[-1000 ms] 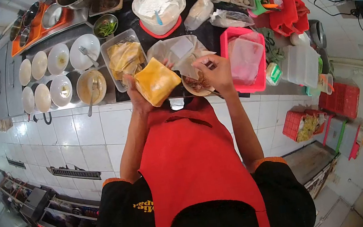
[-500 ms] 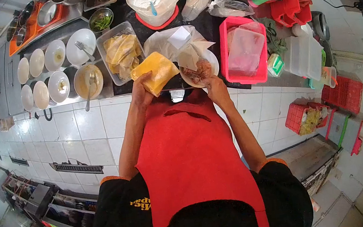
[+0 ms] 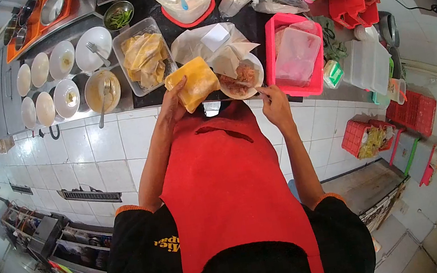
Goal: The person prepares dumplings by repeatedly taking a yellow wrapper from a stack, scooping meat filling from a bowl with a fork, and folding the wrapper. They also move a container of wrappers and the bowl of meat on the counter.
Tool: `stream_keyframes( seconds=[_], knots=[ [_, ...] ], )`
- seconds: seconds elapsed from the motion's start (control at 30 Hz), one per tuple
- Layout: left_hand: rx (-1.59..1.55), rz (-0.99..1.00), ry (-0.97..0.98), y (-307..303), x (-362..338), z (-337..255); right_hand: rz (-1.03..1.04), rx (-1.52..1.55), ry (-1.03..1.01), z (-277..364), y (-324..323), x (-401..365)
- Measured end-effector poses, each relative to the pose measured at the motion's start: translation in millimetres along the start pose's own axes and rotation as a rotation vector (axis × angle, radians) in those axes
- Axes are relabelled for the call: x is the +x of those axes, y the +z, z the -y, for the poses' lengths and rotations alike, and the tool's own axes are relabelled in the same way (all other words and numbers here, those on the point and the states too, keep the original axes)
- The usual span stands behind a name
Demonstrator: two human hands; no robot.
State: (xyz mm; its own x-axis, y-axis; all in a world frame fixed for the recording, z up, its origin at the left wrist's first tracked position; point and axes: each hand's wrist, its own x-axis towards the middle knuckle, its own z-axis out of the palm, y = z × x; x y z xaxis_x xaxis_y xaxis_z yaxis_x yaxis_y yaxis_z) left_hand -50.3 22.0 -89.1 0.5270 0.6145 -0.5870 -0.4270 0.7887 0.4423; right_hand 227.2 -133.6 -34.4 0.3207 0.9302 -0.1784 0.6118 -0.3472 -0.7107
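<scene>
A pink basket (image 3: 298, 85) stands on the counter (image 3: 242, 24), right of a bowl (image 3: 258, 75) of mince (image 3: 246, 72). Just left of that bowl, the left hand (image 3: 173, 103) grips a stack of yellow wrappers (image 3: 192, 85), while the right hand's (image 3: 276, 105) fingers pinch a slim utensil (image 3: 245, 84) dipping into the mince.

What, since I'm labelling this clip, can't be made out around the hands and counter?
All in the head view:
1. Left hand: some fingers, hidden under the yellow stack.
2. Utensil at the right hand: its tip, blurred against the filling.
3. Powder tub: far rim, cut off by the top edge.
4. Pink tub: its bottom, hidden by the clear container and other contents.
5. Shirt lettering: partly covered by the apron.
</scene>
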Motion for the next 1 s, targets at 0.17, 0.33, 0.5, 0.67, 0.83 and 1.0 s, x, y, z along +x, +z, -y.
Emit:
stream_keyframes(
  seconds=[0.17,0.33,0.5,0.67,0.83,1.0],
  knots=[
    [0.029,0.047,-0.093,-11.0,5.0,9.2,-0.001,-0.414,0.181,14.1,6.9,-17.5],
    [0.070,0.099,-0.129,-13.7,13.0,18.3,-0.030,-0.331,0.094,-17.7,40.2,-21.6],
    [0.167,0.135,-0.126,-10.3,14.3,21.9,0.176,0.262,0.213,-35.7,18.5,-9.8],
    [0.174,0.239,-0.171,19.7,15.2,15.6,0.152,0.562,0.143,3.0,-9.0,-4.0],
    [0.042,0.316,-0.254,51.2,14.8,18.3,-0.241,0.237,-0.109,52.9,-11.5,5.7],
    [-0.129,0.410,-0.199,78.2,2.7,-4.3,-0.368,0.260,-0.277,47.3,-11.6,19.0]
  ],
)
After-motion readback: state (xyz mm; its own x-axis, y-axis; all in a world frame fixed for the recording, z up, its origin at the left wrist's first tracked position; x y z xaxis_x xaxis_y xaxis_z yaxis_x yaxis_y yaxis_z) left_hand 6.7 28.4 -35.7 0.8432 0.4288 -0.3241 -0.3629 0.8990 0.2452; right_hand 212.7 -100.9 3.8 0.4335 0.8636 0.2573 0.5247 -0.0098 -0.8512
